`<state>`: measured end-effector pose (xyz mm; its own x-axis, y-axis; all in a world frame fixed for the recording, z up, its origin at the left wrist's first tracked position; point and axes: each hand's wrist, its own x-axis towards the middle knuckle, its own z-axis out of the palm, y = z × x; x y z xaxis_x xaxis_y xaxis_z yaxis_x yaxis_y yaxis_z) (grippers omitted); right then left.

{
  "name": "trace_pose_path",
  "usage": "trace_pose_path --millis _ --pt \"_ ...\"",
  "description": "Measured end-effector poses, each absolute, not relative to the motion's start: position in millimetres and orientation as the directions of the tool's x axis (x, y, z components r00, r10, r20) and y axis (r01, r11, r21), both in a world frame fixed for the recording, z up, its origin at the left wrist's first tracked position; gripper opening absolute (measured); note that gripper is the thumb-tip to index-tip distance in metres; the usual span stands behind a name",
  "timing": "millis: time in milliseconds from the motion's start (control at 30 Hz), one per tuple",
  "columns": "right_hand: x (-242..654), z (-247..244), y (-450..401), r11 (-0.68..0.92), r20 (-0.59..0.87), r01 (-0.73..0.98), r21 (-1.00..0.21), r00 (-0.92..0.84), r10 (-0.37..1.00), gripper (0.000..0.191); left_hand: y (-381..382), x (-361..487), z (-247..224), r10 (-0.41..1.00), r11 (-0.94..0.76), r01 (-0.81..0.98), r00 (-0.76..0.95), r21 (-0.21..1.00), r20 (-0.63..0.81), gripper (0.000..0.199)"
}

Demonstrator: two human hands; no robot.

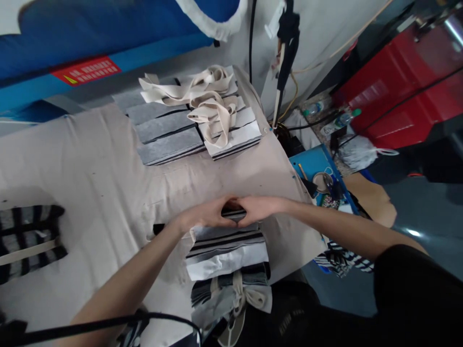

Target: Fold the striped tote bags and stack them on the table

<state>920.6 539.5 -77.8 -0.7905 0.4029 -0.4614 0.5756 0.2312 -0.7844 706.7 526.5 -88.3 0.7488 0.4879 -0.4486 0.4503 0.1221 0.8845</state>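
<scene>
A stack of grey, black and white striped fabric pieces [227, 243] lies at the near edge of the covered table. My left hand [210, 212] and my right hand [258, 208] meet over its far end, thumbs and forefingers close together around a small gap where dark striped cloth shows. Both hands are closed on the fabric, with most of their fingers hidden beyond the far edge. A white strip [227, 260] lies across the stack. Below it, a bundle of cloth with a cream fabric tie [238, 294] hangs by the table edge.
Grey fabric stacks [170, 140] with loose cream straps [217, 111] lie at the back of the table [108, 178]. Black-and-white striped cloth [32, 236] is at the left. A blue tray [311, 161] with small items stands right, near bottles [342, 121]. A dark cable [166, 315] crosses the foreground.
</scene>
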Motion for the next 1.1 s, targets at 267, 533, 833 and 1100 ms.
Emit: trace_pose_path --millis 267,533,833,1100 --pt "923.4 -24.6 564.2 0.302 -0.67 0.73 -0.614 -0.683 0.29 0.038 530.5 694.3 -86.8 0.388 0.072 0.497 0.785 0.865 -0.483 0.079" --pt "920.6 46.1 589.0 0.525 -0.728 0.746 -0.409 -0.613 0.305 0.032 541.6 680.4 -69.6 0.294 0.151 0.433 0.839 0.889 -0.458 0.067" --pt "973.3 11.3 613.5 0.532 -0.188 0.738 -0.414 -0.642 0.744 0.042 549.9 649.9 -69.4 0.405 -0.058 0.526 0.789 0.849 -0.462 0.056" --pt "948.3 67.8 604.5 0.635 -0.062 0.725 -0.265 -0.67 0.739 0.034 549.8 665.7 15.7 0.875 -0.331 0.571 0.485 0.751 0.017 0.097"
